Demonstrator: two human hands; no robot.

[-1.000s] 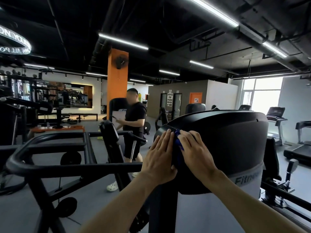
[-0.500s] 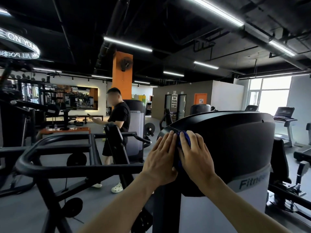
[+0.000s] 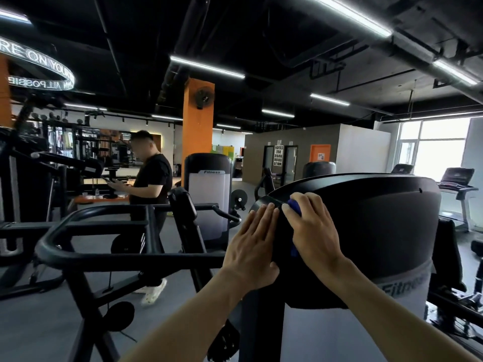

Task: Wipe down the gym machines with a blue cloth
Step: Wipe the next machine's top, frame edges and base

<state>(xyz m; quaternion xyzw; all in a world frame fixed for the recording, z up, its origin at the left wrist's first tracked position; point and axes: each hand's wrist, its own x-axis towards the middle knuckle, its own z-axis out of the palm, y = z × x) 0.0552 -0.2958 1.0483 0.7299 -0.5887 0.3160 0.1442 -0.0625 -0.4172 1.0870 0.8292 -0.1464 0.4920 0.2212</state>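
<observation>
The step in hand looks like wiping the rounded top corner of the black shroud (image 3: 366,231), the landmark here. The left hand (image 3: 252,248) lies flat on the shroud's left face, fingers straight and together, holding nothing and seemingly steadying. Just right of it, the right hand (image 3: 312,231) has its fingers curled over the cloth (image 3: 294,206), pressing it to the shroud's front edge; only a blue tuft shows by the fingertips and a strip under the palm. The next move probably calls for dragging the cloth along the top curve or down the face with steady pressure, while the left hand gets out of its path.

Left of the shroud a black frame (image 3: 104,231) of tubes stands close, and it may hamper reaching round that side. Beyond the frame a person (image 3: 151,184) in black stands looking down, well apart from the work. Behind the shroud's left an orange pillar (image 3: 198,121) rises, with another machine (image 3: 207,194) before it. Far right of the shroud, treadmills (image 3: 456,189) stand by the windows.
</observation>
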